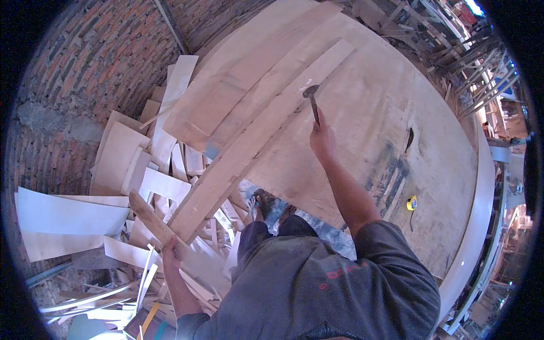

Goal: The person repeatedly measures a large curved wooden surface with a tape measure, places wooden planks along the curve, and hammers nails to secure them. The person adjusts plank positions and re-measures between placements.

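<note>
My right hand is closed around the handle of a hammer, its head over the edge of a long plank. That plank lies across the large wooden tabletop, and its near end sticks out past the edge. At the lower left, my left hand grips a short wooden board, which crosses by the plank's overhanging end. Whether the two pieces touch, I cannot tell.
Thin wood offcuts are heaped on the left below a brick wall. A yellow tape measure and a dark curved object rest on the tabletop's right side. Wider boards lie beyond the plank. Timber scraps stand at the far right.
</note>
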`<state>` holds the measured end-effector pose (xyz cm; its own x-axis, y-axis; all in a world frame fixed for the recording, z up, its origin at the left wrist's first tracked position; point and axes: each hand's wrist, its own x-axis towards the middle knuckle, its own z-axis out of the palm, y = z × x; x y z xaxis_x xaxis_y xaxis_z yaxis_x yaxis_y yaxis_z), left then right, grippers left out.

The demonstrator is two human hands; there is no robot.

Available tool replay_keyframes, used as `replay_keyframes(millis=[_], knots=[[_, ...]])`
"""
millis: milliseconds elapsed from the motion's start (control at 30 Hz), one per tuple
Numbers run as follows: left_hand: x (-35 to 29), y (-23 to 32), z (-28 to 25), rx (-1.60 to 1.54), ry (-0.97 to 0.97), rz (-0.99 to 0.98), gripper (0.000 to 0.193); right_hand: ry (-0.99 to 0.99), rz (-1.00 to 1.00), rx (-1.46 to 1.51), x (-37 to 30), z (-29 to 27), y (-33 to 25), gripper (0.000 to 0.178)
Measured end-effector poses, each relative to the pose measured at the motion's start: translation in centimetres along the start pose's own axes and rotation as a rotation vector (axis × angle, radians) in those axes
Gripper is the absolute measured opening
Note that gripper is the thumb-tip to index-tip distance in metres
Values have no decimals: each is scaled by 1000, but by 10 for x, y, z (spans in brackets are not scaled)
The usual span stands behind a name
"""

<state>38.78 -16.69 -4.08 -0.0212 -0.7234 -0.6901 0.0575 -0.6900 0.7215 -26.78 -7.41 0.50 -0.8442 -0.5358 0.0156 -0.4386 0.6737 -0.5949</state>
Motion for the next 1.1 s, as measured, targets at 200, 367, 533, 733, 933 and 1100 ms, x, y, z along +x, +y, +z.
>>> replay_keyframes(millis=[200, 367, 533, 733, 933, 1100], knots=[[5, -2, -4, 15, 21, -38, 44, 115, -75, -93, 12, 19, 1, 54], [2, 4, 2, 98, 81, -49, 45, 67, -92, -230, 19, 24, 3, 55], [-4, 4, 11, 23, 33, -25, 47, 111, -81, -196, 24, 26, 2, 55], [-5, 5, 16, 38, 80, -6, 50, 72, -92, -222, 34, 35, 12, 57], [-8, 8, 10, 39, 72, -42, 47, 23, -57, -138, 28, 28, -5, 57], [-7, 14, 15, -24, -19, -25, 33, -15, -38, -159, 36, 15, 5, 52]])
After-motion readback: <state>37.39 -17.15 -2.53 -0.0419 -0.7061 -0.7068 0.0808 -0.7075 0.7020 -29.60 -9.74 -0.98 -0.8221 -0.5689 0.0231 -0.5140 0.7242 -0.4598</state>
